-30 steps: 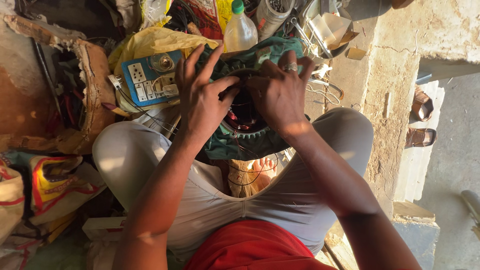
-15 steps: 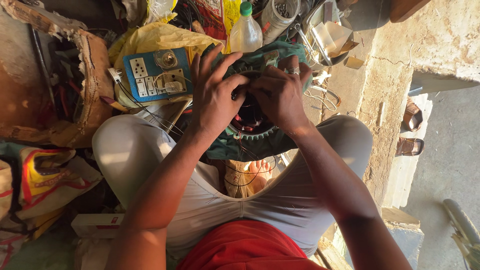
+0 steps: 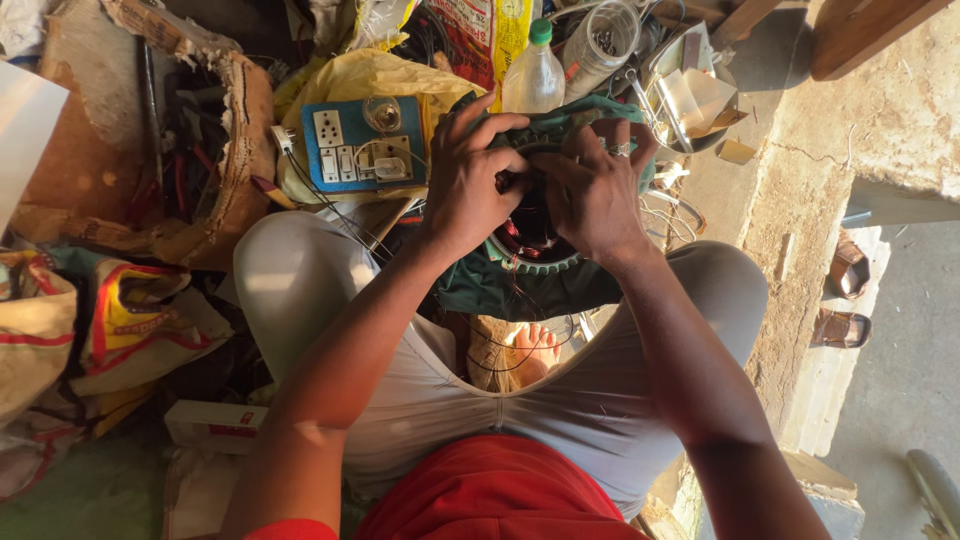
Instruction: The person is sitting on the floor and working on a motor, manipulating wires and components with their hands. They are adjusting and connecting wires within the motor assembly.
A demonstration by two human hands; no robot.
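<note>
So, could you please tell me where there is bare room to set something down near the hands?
Bare concrete right of the motor, before the sandals, is free. The switchboard, bottle and jar crowd the far side; bags fill the left.

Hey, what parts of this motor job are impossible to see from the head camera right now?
- Head view: copper windings mostly covered by the left hand and right hand.
- Fingertip contact hidden between the hands.
- Green cloth hides the motor's underside.
- Clear bottle: contents too unclear.
</note>
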